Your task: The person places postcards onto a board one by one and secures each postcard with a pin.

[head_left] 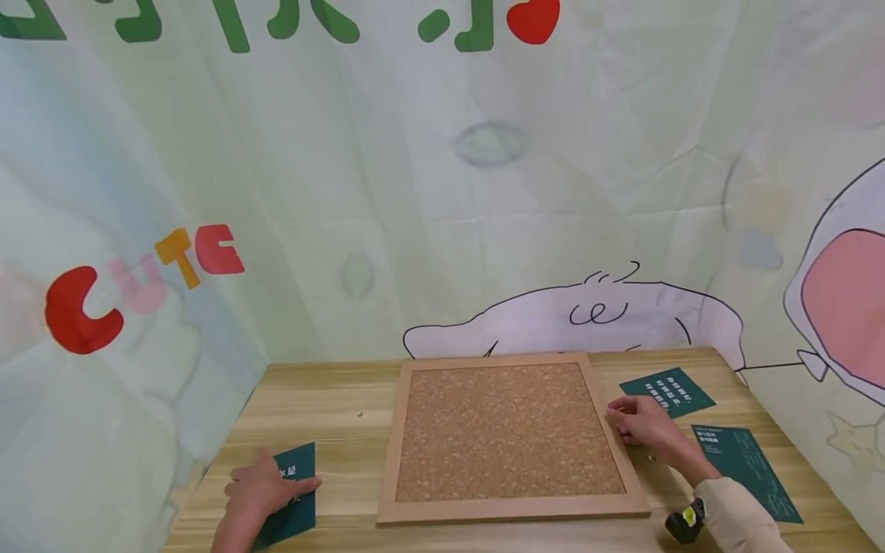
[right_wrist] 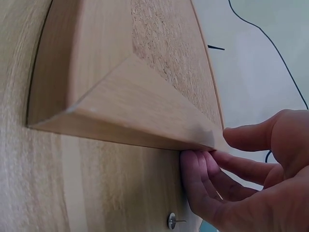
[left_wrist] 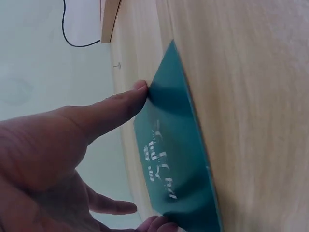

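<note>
A cork board [head_left: 512, 434] with a light wooden frame lies on the table. At its right side, my right hand [head_left: 646, 426] holds the frame edge; in the right wrist view the fingertips [right_wrist: 190, 159] meet the frame's outer side, with the thumb just above. To the left of the board, my left hand [head_left: 259, 491] spans a dark green card [head_left: 304, 507] with white lettering. The left wrist view shows the thumb [left_wrist: 137, 94] on one edge of this card and the other fingers at another edge. Part of the card is hidden under the hand.
Two more green cards lie at the right, one card [head_left: 671, 390] behind my right hand and another card [head_left: 747, 468] beside the wrist. A thumbtack [head_left: 359, 414] sits left of the board; a second thumbtack [right_wrist: 172, 221] lies near the right hand. A printed curtain [head_left: 442, 192] hangs behind the table.
</note>
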`<control>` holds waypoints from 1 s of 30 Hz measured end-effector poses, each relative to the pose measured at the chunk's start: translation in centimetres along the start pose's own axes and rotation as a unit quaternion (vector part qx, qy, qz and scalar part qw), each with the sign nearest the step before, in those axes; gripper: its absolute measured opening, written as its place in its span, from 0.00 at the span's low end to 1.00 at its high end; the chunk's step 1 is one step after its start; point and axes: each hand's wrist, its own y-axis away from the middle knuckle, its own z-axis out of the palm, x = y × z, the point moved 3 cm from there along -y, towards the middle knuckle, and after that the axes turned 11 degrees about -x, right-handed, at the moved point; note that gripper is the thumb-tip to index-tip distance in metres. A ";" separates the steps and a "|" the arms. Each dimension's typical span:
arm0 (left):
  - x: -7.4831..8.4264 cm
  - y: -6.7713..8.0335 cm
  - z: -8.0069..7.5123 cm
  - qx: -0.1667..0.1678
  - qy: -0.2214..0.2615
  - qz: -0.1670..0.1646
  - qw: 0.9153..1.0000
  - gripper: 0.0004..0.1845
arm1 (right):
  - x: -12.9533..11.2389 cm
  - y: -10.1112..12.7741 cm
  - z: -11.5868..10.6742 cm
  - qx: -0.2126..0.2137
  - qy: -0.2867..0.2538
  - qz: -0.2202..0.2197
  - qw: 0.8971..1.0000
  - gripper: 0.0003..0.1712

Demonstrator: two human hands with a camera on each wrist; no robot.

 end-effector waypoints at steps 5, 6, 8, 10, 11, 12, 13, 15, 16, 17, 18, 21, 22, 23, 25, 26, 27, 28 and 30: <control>-0.4 -0.2 -0.3 -0.016 0.000 -0.010 1.000 0.68 | 0.2 -0.2 0.1 0.006 0.003 -0.001 1.000 0.21; -0.6 -0.3 -0.3 -0.019 0.002 -0.012 1.000 0.68 | 0.2 -0.3 0.1 0.006 0.004 -0.001 1.000 0.21; -0.9 -0.4 -0.3 -0.024 0.005 -0.016 1.000 0.70 | 0.3 -0.3 0.2 0.007 0.006 0.000 1.000 0.21; -1.2 -0.6 -0.2 -0.027 0.008 -0.022 0.999 0.72 | 0.2 -0.2 0.3 0.009 0.006 0.000 1.000 0.21; -1.4 -0.6 -0.1 -0.026 0.010 -0.023 0.999 0.73 | 0.2 -0.2 0.3 0.009 0.006 0.001 1.000 0.21; -1.5 -0.7 0.0 -0.023 0.011 -0.023 0.999 0.74 | 0.2 -0.1 0.3 0.010 0.006 0.001 1.000 0.21; -1.6 -0.7 0.0 -0.020 0.016 -0.023 0.999 0.75 | 0.1 -0.1 0.4 0.011 0.005 0.001 1.000 0.21; -1.7 -0.7 0.2 -0.012 0.025 -0.014 1.000 0.76 | 0.1 0.0 0.4 0.014 0.004 0.000 1.000 0.21; -1.6 -0.8 0.2 -0.007 0.032 -0.007 0.999 0.75 | 0.1 0.1 0.5 0.016 0.003 0.000 1.000 0.21; -1.6 -0.7 0.3 -0.002 0.038 0.000 0.999 0.75 | 0.1 0.1 0.5 0.017 0.003 -0.001 1.000 0.21; -1.6 -0.7 0.3 0.002 0.043 0.007 0.999 0.74 | 0.1 0.1 0.5 0.018 0.002 -0.002 1.000 0.20; -1.4 -0.4 0.3 0.009 0.051 0.028 0.998 0.71 | 0.1 0.1 0.5 0.020 0.002 -0.004 1.000 0.20; -1.3 -0.4 0.3 0.012 0.052 0.035 0.998 0.70 | 0.1 0.0 0.5 0.021 0.001 -0.002 1.000 0.20; -1.3 -0.4 0.2 0.014 0.053 0.036 0.998 0.70 | 0.1 0.0 0.5 0.021 0.001 -0.002 1.000 0.20; -1.2 -0.3 0.2 0.019 0.055 0.045 0.997 0.68 | 0.2 -0.1 0.5 0.022 0.001 0.000 1.000 0.20; -1.2 -0.3 0.2 0.023 0.058 0.047 0.997 0.67 | 0.2 -0.1 0.5 0.022 0.002 0.000 1.000 0.20; -1.1 -0.2 0.1 0.028 0.061 0.051 0.996 0.66 | 0.2 -0.1 0.5 0.022 0.003 0.000 1.000 0.19; -1.0 -0.2 0.1 0.033 0.065 0.056 0.996 0.65 | 0.2 -0.1 0.5 0.023 0.004 -0.001 1.000 0.19; -0.7 0.0 0.0 0.047 0.070 0.071 0.994 0.61 | 0.3 -0.1 0.5 0.024 0.009 -0.005 1.000 0.19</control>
